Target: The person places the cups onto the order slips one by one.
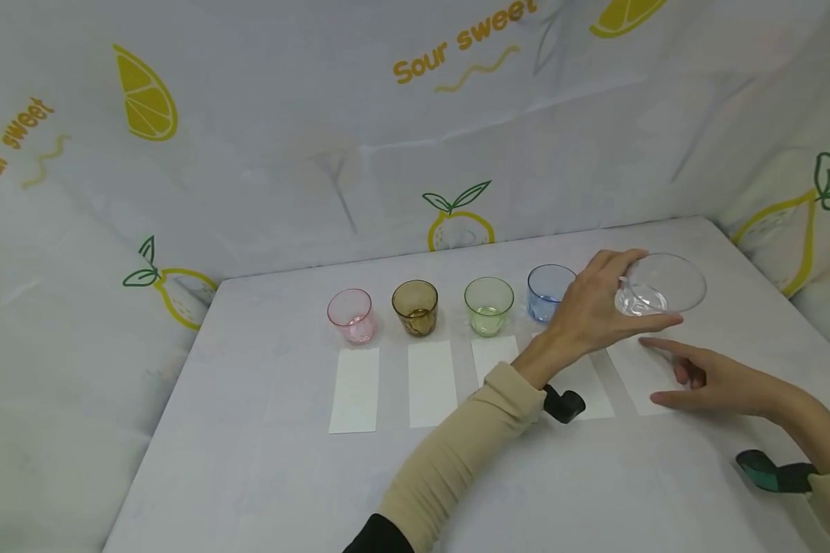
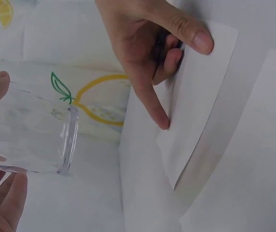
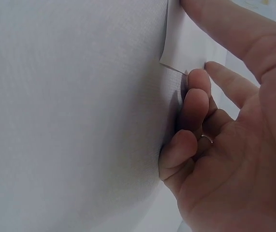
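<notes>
My left hand (image 1: 584, 307) grips a clear glass (image 1: 667, 284) by its sides, thumb on one side and fingers on the other. In the left wrist view the clear glass (image 2: 34, 130) is off the table. Below it, my right hand (image 1: 729, 380) is at the rightmost white paper strip (image 1: 632, 372). Its index finger and thumb are extended and touch the strip, while the other fingers curl under the palm. The right wrist view shows those curled fingers (image 3: 179, 150) by the table surface. A blue glass (image 1: 542, 303) stands behind my left hand, partly hidden.
Left of the blue glass stand a green glass (image 1: 489, 311), an amber glass (image 1: 415, 313) and a pink glass (image 1: 355, 326) in a row. Further paper strips (image 1: 355, 392) lie in front of the glasses. A lemon-print cloth (image 1: 283, 153) hangs behind the white table (image 1: 249, 461).
</notes>
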The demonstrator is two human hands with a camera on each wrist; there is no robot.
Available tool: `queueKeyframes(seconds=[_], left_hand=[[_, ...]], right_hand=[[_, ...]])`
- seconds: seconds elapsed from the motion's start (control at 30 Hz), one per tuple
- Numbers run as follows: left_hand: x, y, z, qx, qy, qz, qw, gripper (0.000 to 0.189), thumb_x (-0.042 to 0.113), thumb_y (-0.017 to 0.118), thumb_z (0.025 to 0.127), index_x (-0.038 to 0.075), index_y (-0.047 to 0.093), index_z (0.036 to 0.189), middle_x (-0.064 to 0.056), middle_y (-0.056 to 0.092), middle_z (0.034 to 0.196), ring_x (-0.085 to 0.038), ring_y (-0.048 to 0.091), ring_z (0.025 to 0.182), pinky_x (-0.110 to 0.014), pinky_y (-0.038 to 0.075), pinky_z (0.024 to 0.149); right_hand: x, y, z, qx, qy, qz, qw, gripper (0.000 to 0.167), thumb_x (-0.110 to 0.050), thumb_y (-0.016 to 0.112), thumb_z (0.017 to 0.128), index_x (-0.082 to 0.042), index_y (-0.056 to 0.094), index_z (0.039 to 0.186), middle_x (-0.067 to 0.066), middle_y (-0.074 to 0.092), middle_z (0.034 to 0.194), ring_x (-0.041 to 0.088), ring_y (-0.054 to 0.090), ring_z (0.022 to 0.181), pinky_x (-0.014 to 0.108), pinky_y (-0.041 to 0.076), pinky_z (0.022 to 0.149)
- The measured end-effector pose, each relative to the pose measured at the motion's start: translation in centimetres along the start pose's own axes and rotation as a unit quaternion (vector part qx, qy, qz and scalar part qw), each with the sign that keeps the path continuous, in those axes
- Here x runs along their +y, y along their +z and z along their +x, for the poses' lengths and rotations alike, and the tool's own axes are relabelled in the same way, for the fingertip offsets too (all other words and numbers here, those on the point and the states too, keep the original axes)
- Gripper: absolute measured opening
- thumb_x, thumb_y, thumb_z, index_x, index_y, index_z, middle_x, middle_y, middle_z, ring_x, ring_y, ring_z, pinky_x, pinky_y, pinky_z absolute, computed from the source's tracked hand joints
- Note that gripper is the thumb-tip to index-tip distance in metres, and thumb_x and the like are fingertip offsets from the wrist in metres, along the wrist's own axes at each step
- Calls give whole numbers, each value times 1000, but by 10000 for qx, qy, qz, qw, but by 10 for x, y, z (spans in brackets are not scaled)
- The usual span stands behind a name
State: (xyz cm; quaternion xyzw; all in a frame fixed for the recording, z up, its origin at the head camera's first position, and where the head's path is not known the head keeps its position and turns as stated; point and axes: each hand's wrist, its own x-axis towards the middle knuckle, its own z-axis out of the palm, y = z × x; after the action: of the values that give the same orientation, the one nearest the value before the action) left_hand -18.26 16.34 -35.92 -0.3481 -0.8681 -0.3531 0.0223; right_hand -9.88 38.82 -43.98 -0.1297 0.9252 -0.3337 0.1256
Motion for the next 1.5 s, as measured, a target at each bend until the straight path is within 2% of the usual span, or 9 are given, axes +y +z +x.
queueKeyframes(seconds=[0.13, 0.33, 0.5, 0.8, 1.07, 1.2, 1.3, 1.4, 1.5], left_hand=[[2, -1, -4, -1, 85, -174, 9998, 89, 54, 87, 76, 24, 48, 150, 11, 53, 141, 7, 49, 109, -1, 35, 84], [4, -1, -10, -28, 220, -140, 9997, 87, 52, 87, 76, 20, 50, 149, 8, 56, 139, 7, 52, 105, 1, 36, 81], [3, 0, -15, -123, 181, 18, 9998, 86, 54, 86, 77, 22, 51, 148, 10, 56, 138, 8, 50, 106, 1, 35, 81], [-4, 8, -23, -204, 135, 131, 9996, 85, 56, 85, 77, 20, 53, 147, 10, 60, 135, 6, 52, 108, 0, 36, 84], [-10, 25, -29, -340, 64, 29, 9994, 81, 53, 86, 77, 18, 55, 144, 9, 62, 135, 6, 54, 111, 0, 35, 85], [-11, 31, -32, -403, 37, 24, 9992, 81, 52, 86, 77, 18, 55, 144, 10, 62, 136, 6, 54, 113, 0, 34, 87], [-11, 34, -33, -477, 68, 23, 9988, 80, 52, 85, 78, 18, 56, 144, 9, 62, 136, 5, 55, 114, 0, 34, 87], [-11, 38, -34, -574, 102, 62, 9983, 81, 52, 85, 79, 18, 55, 145, 8, 62, 136, 5, 55, 113, 1, 35, 86], [-13, 42, -34, -614, 91, 88, 9980, 82, 53, 85, 79, 18, 54, 146, 8, 62, 135, 6, 54, 112, 1, 35, 85]], right_hand=[[-3, -1, 1, -52, 196, -46, 9998, 72, -18, 81, 87, 6, 44, 144, -4, 39, 81, 8, 35, 66, 26, 31, 55], [-5, -2, -1, -35, 158, -67, 9998, 39, -15, 81, 86, 0, 54, 110, -6, 39, 77, 5, 35, 64, 26, 29, 53], [-6, -3, -1, -113, 271, -86, 9995, 32, -13, 79, 88, -4, 49, 93, -6, 38, 76, 3, 33, 64, 27, 28, 53], [-8, -4, 2, -120, 444, -105, 9989, 37, -20, 82, 86, -3, 53, 103, -4, 40, 79, 6, 35, 66, 26, 31, 54], [-7, -6, -2, -151, 627, 98, 9979, 36, -17, 80, 87, -5, 46, 90, -4, 39, 77, 7, 35, 66, 28, 30, 55], [-8, -7, -1, -194, 797, 50, 9966, 38, -21, 81, 87, -5, 47, 92, -2, 40, 79, 6, 36, 68, 28, 31, 56], [-8, -7, 1, -225, 745, 81, 9969, 49, -22, 81, 87, 2, 53, 119, -1, 42, 81, 6, 37, 69, 28, 31, 56], [-7, -6, 3, -264, 689, 145, 9972, 80, -23, 81, 87, 3, 38, 149, -1, 44, 83, 5, 38, 70, 27, 32, 57], [-5, -6, 4, -307, 683, 181, 9970, 89, -23, 81, 87, 4, 30, 155, -1, 45, 83, 5, 39, 70, 27, 34, 57]])
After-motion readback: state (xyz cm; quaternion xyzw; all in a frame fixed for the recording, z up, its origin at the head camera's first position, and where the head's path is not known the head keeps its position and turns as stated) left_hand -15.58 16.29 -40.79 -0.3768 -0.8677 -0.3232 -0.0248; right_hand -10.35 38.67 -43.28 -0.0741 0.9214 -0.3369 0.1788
